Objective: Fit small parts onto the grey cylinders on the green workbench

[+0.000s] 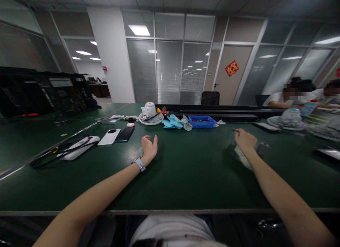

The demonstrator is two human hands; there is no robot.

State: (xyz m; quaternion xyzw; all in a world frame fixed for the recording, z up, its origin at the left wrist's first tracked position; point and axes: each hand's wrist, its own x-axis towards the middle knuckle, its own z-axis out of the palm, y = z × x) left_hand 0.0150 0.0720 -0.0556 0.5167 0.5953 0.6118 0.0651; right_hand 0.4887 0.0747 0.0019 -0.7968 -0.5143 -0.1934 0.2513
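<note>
Dark green matted workbench (186, 176) in a glass-walled office, both arms stretched across it.
Left hand (149, 147) lies open and empty, palm up; right hand (244, 140) pinches a small dark tool (234, 130), which could slip and roll off, over a white cloth (243, 158) beside a grey tape roll (262, 147). Beyond both hands, a blue plastic tray (202, 122) holds small parts, too small to identify.

small tool (234, 130) in right hand (244, 140) unclear
</note>
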